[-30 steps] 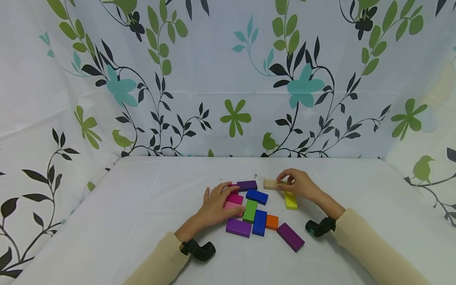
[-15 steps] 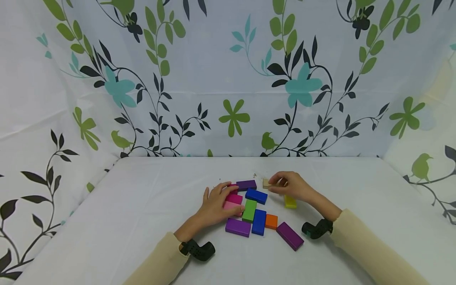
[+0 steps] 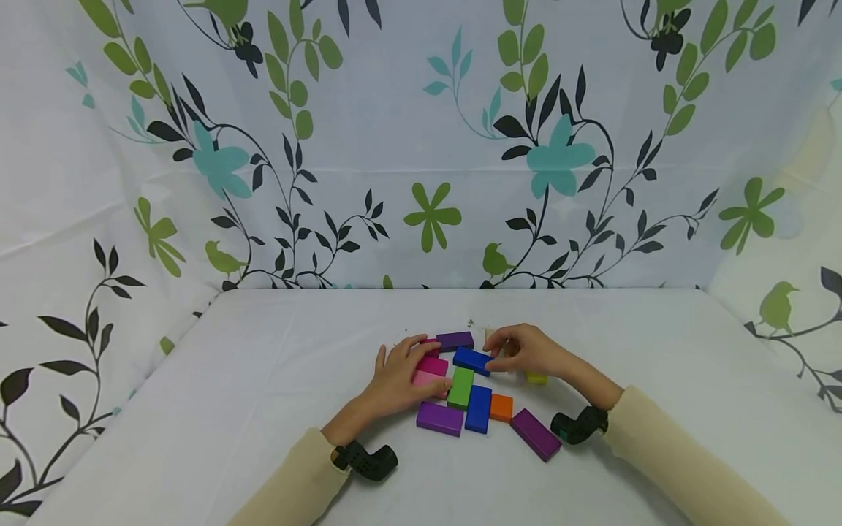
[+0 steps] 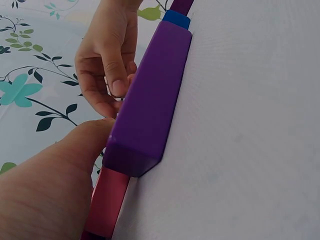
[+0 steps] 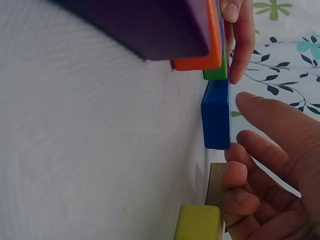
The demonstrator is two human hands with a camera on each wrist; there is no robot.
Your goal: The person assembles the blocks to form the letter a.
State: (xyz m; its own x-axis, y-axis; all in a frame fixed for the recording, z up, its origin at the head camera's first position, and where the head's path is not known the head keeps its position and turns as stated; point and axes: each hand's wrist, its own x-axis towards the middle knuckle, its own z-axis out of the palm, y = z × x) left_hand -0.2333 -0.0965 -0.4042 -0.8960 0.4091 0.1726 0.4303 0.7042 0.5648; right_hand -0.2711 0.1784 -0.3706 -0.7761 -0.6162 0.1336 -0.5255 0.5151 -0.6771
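Observation:
My left hand (image 3: 397, 383) rests over the light pink block (image 3: 426, 376) and the magenta block (image 3: 433, 364), fingers spread, the thumb reaching toward the green block (image 3: 461, 387). My right hand (image 3: 534, 351) is at the right end of the far blue block (image 3: 471, 359). In the right wrist view, its thumb and loosely bent fingers stand about the end of that blue block (image 5: 216, 117), with a gap at the thumb. Beneath the right hand, the plain wooden block (image 5: 216, 182) and the yellow block (image 5: 198, 222) are mostly hidden from the head view.
A purple block (image 3: 455, 341) lies behind the far blue one. Nearer are another purple block (image 3: 439, 419), a second blue block (image 3: 478, 409), an orange block (image 3: 501, 408) and a slanted plum block (image 3: 536, 435). A white cloth (image 3: 230, 409) covers the table; a patterned curtain hangs behind.
My right hand has moved left and nearer, from the wooden block to the right end of the far blue block. The left hand and the blocks stay where they were.

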